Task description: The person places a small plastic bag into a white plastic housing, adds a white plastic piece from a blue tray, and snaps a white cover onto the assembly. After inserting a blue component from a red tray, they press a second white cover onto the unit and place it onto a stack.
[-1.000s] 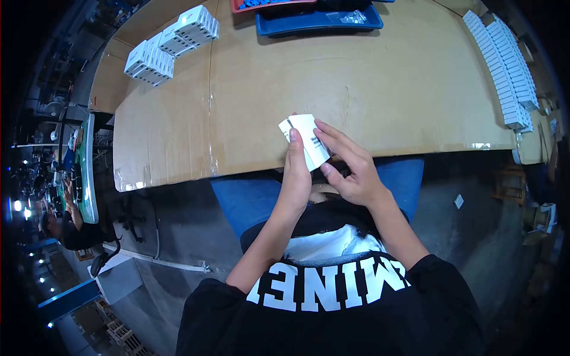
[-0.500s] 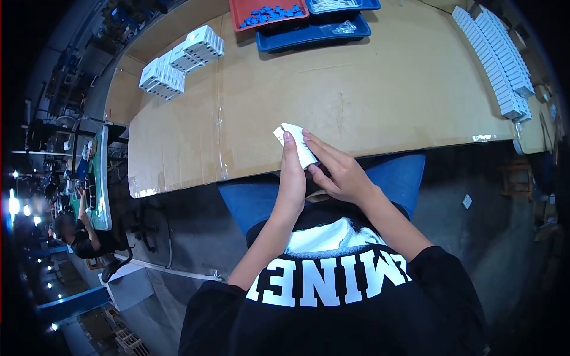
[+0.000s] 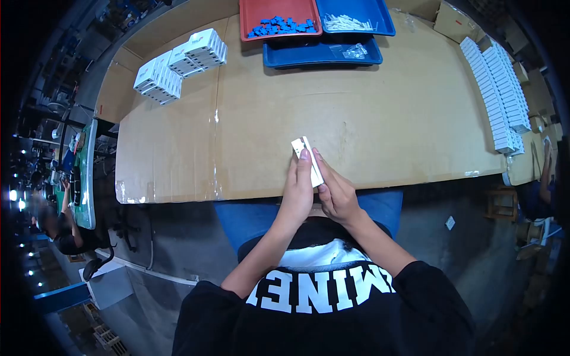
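A small white plastic case point(image 3: 306, 162) is held between my two hands, just above the near edge of the cardboard-covered table. My left hand point(image 3: 298, 184) is closed on its left side, with the thumb lying along the top. From the other side my right hand point(image 3: 338, 188) presses against it, fingers along its right edge and thumb near the bottom end. The case is tilted, its far end pointing away from me and showing a gap or slot. Its underside is hidden by my palms.
Stacked white cases point(image 3: 159, 77) stand at the back left, and long rows of them point(image 3: 496, 107) at the right. A red tray point(image 3: 244, 21) holds blue parts. One blue tray point(image 3: 385, 18) holds white sticks, another blue tray point(image 3: 309, 56) clear bags. People sit at far left and right.
The case has turned within my hands, from its broad printed face to a narrower side. My view has shifted, so the table and trays appear lower.
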`<state>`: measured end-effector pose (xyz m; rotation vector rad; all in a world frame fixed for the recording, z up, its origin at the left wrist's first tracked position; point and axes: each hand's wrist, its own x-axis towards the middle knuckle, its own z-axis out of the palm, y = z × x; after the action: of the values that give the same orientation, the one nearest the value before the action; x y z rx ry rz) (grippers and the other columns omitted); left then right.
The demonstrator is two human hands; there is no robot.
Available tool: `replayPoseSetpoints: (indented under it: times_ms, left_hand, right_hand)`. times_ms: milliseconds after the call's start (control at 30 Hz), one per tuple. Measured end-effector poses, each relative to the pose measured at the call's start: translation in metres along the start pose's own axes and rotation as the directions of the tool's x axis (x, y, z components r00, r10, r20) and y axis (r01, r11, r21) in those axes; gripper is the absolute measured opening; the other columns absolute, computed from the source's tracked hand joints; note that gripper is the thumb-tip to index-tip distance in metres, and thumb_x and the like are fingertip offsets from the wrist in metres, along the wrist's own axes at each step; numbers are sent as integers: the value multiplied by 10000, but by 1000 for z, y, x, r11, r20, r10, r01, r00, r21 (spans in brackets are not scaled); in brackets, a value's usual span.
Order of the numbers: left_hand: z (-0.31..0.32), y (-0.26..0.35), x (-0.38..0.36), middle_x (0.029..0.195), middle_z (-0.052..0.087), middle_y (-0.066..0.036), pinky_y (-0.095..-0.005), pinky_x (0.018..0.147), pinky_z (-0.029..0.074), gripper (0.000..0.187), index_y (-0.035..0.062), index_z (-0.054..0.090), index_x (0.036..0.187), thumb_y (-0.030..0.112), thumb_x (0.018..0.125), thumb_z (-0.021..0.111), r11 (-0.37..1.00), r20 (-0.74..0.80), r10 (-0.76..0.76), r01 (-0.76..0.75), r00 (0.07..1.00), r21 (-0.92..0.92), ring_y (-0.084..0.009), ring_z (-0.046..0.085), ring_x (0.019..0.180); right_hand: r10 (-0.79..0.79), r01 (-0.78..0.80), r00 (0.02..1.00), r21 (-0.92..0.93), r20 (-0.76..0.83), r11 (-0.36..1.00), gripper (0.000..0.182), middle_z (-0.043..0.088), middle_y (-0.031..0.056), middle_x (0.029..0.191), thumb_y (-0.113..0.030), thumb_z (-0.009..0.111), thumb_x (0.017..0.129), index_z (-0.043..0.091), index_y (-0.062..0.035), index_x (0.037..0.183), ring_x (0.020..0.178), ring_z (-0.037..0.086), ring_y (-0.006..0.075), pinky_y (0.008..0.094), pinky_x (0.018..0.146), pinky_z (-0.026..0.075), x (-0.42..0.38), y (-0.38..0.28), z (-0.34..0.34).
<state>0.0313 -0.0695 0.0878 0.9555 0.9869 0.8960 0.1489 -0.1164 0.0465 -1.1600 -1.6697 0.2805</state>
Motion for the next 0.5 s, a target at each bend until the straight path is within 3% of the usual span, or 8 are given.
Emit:
replayPoseSetpoints:
  times_ms: [367, 433, 500]
  left_hand:
    - [-13, -9, -5, 981, 583, -10, -245, 748, 461, 463, 47, 555, 1267, 464, 1117, 419, 993, -13, -77, 76, 997, -85, -66, 527, 857]
    - [-18, -10, -7, 1140, 632, -69, -288, 942, 479, 576, -3, 551, 1325, 499, 1113, 366, 992, 2, -129, 129, 992, -5, -132, 611, 1053]
    - [-22, -16, -5, 1186, 628, -81, -296, 966, 479, 591, 7, 519, 1385, 505, 1111, 357, 994, -10, -103, 103, 995, -31, -145, 611, 1099]
  right_hand:
    - [-11, 11, 1000, -54, 14, 998, 460, 575, 367, 1376, -107, 482, 1051, 486, 171, 1417, 1189, 665, 457, 428, 945, 573, -7, -3, 13]
    - [2, -2, 1000, -58, -3, 998, 461, 585, 366, 1365, -112, 476, 1057, 482, 169, 1422, 1177, 669, 462, 431, 939, 574, -10, -4, 15]
    - [24, -23, 999, -35, 27, 999, 458, 551, 356, 1412, -109, 475, 1058, 482, 149, 1436, 1237, 633, 456, 437, 991, 545, -8, -6, 16]
